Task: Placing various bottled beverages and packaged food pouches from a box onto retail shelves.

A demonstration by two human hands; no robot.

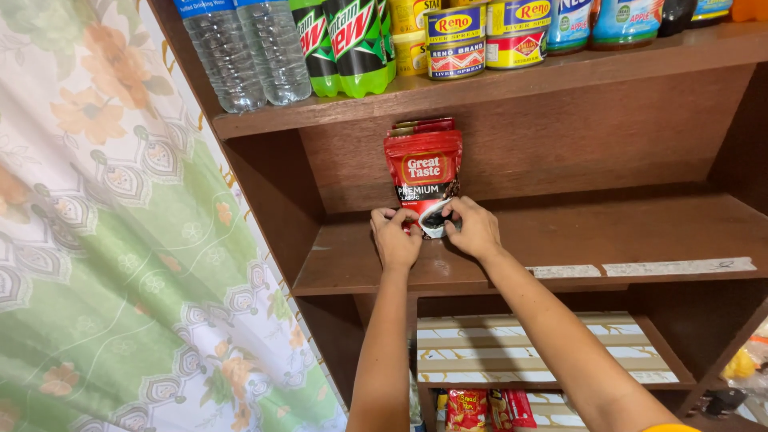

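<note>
A red stand-up pouch [422, 170] with a picture of a dark drink stands upright on the middle wooden shelf [560, 232], against the back panel. More red pouches stand right behind it. My left hand [394, 236] grips the pouch's lower left corner. My right hand [473, 228] holds its lower right edge. Both hands rest low on the shelf board.
The upper shelf [496, 88] carries clear water bottles [244, 48], green soda bottles [344, 40], tins [456, 40] and jars. A floral curtain [104, 240] hangs at left. Below, a patterned lower shelf [544, 344] and red snack packets [480, 410] show.
</note>
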